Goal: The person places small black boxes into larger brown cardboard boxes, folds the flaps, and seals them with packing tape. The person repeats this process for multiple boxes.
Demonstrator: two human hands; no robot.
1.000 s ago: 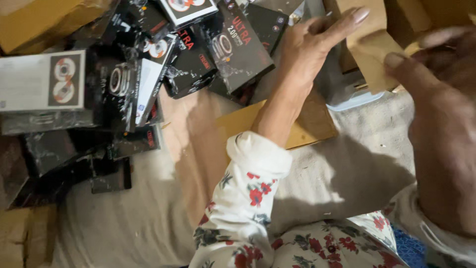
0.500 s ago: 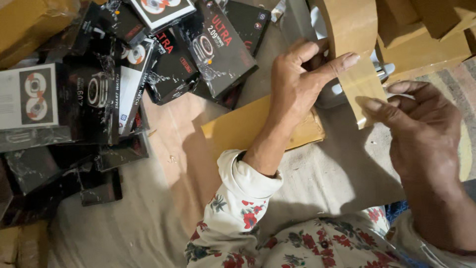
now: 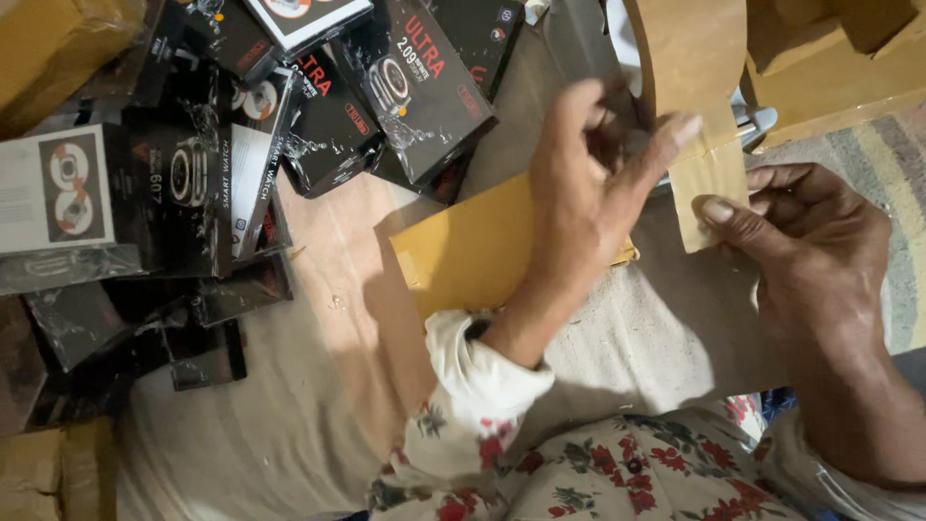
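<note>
A roll of brown packing tape (image 3: 690, 48) stands at the top centre, with a loose strip of tape (image 3: 709, 188) hanging down from it. My left hand (image 3: 588, 198), in a floral sleeve, reaches up and grips the roll's lower edge with curled fingers. To the right, my right hand (image 3: 815, 256) pinches the free end of the strip between thumb and fingers. A flat yellow-brown parcel (image 3: 468, 251) lies on the cloth under my left wrist.
Several black shrink-wrapped watch boxes (image 3: 405, 87) are piled at the upper left, with a white one (image 3: 58, 188) among them. Cardboard boxes sit at the top left (image 3: 53, 48) and top right (image 3: 839, 68). Beige cloth (image 3: 289, 425) covers the floor; a striped rug (image 3: 892, 164) lies at the right.
My left hand has closed from a flat open reach into a curled grip on the roll. My right hand moved in and took the strip's end, which now hangs longer.
</note>
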